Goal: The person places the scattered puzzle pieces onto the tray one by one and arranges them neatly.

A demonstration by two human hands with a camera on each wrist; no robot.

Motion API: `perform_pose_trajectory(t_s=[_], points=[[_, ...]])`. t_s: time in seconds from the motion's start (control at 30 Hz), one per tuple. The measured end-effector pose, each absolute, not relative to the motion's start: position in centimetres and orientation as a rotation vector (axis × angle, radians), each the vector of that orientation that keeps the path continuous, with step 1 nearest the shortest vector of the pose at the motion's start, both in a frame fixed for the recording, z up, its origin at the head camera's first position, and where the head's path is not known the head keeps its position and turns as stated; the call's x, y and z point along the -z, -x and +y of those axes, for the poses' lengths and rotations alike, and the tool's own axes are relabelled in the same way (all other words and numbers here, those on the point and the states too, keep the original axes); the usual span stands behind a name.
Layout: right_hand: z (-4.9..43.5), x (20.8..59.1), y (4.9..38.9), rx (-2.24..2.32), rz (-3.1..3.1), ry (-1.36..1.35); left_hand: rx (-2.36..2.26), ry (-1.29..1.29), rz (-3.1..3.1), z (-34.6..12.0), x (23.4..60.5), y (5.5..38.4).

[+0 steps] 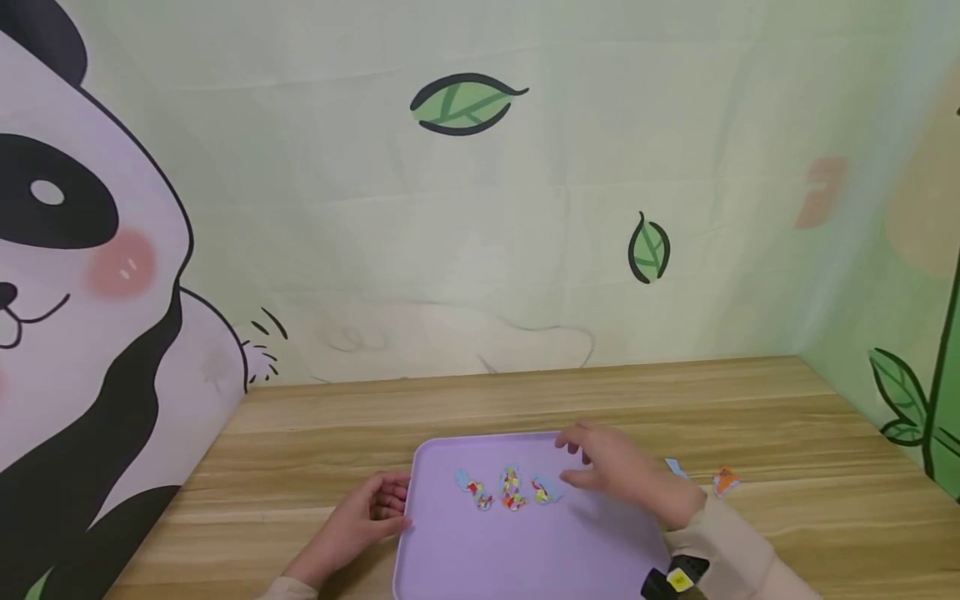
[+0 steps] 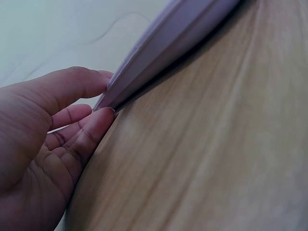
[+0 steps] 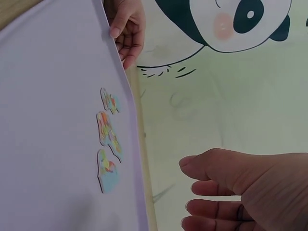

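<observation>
A light purple tray [image 1: 525, 550] lies on the wooden table. At its left edge, my left hand [image 1: 365, 518] holds the rim, with thumb and fingertips on the tray's side in the left wrist view. Three small, flat, colourful irregular pieces, like puzzle pieces, lie in a row on the tray: a left piece [image 1: 476, 490], a middle piece [image 1: 512, 490] and a right piece [image 1: 543, 492]. My right hand [image 1: 618, 471] hovers over the tray's far right part, fingers loosely bent and thumb apart. Nothing shows between its fingers in the right wrist view.
Right of the tray, an orange and blue piece [image 1: 725, 481] lies on the wooden table [image 1: 810, 517]. Closer to the right forearm is a light blue piece [image 1: 675, 467], partly hidden. A printed backdrop [image 1: 337, 208] with a panda and leaves stands behind and beside the table.
</observation>
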State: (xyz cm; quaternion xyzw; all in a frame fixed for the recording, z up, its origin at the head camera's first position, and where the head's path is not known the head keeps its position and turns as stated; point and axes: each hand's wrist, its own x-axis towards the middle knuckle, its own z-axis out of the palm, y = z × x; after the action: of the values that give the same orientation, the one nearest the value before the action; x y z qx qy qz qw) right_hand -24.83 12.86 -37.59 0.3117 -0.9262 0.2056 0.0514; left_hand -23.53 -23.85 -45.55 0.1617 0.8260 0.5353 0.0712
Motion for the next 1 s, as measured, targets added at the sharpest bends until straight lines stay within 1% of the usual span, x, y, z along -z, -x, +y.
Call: perform_pose_trajectory(t_s=[0.73,1.0], points=[[15.9,36.5,23.8,-0.506,-2.773,-0.853,-1.613,-0.524,2.489,-23.7,45.6,23.5],[16.7,36.1,23.7,-0.526,-2.824,-0.776,-1.619,-0.528,2.485,-23.7,45.7,23.5]])
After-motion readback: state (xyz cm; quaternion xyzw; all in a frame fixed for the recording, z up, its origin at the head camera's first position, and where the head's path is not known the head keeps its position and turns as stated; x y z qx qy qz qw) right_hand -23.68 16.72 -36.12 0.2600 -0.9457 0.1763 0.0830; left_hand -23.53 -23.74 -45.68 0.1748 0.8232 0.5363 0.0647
